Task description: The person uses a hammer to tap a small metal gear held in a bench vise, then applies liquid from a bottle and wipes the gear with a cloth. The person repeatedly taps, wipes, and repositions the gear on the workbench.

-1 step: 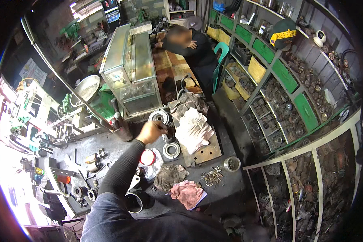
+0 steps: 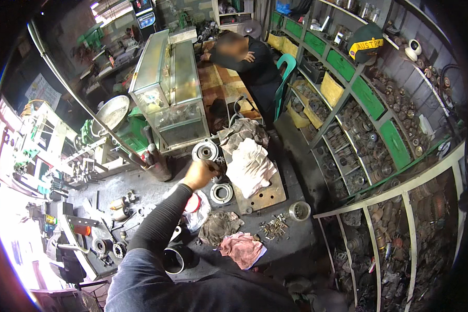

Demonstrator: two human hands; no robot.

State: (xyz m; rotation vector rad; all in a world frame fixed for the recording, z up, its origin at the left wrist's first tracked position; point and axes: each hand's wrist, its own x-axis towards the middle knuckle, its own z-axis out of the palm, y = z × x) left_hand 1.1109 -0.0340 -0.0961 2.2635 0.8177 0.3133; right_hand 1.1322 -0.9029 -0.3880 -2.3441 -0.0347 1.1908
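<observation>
Left hand (image 2: 198,174) out over the bench (image 2: 151,190), grip closed on a round metal hub (image 2: 206,152) just in front of the glass case (image 2: 169,99). Second ring (image 2: 221,193) flat on the bench below the hub, white rag (image 2: 250,166) to its right. Right hand out of sight.

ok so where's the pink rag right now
In the head view the pink rag lies low on the dark bench, just right of centre, beside a grey rag and left of a scatter of small bolts.
</observation>
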